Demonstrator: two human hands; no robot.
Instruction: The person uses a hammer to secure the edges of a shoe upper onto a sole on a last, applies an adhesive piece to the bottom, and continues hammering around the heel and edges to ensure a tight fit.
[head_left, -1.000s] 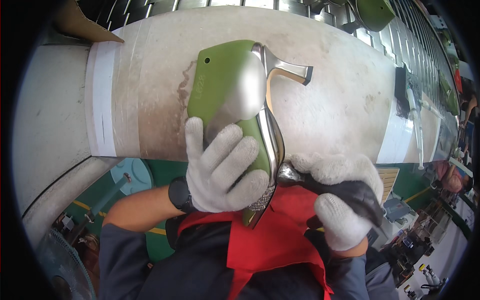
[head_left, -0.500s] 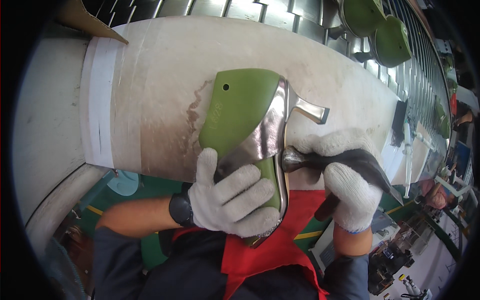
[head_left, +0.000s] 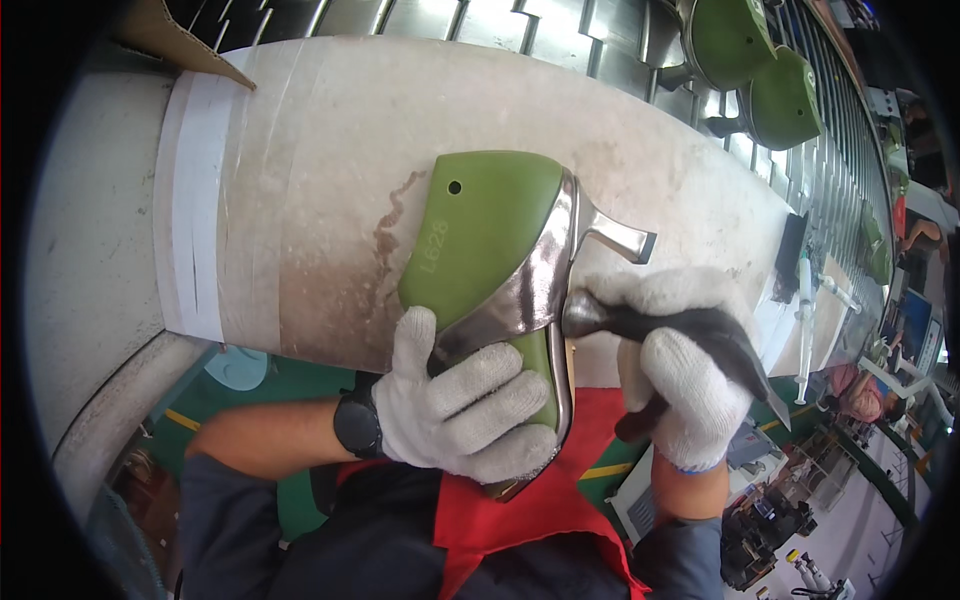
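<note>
A metallic high-heeled shoe (head_left: 533, 282) on a green shoe last (head_left: 490, 215) lies on its side on the pale work surface, heel toward the right. My left hand (head_left: 465, 405), in a white knit glove, is wrapped round the front of the shoe and holds it down. In my gloved right hand (head_left: 690, 375) is a dark metal hammer (head_left: 690, 328) with a rounded face and a pointed tail. The hammer's face meets the shoe's sole edge, just below the heel. Part of its handle is hidden by my fingers.
Beyond the pale work surface (head_left: 330, 130) runs a slatted metal conveyor (head_left: 480, 22). More green lasts with shoes (head_left: 780, 100) stand on it at the far right. A cardboard piece (head_left: 185, 45) juts in at far left. A white tool (head_left: 806, 325) lies at the right edge.
The whole scene has shifted slightly in view. My right hand and the hammer have moved a little to the left; the left hand keeps its hold on the shoe.
</note>
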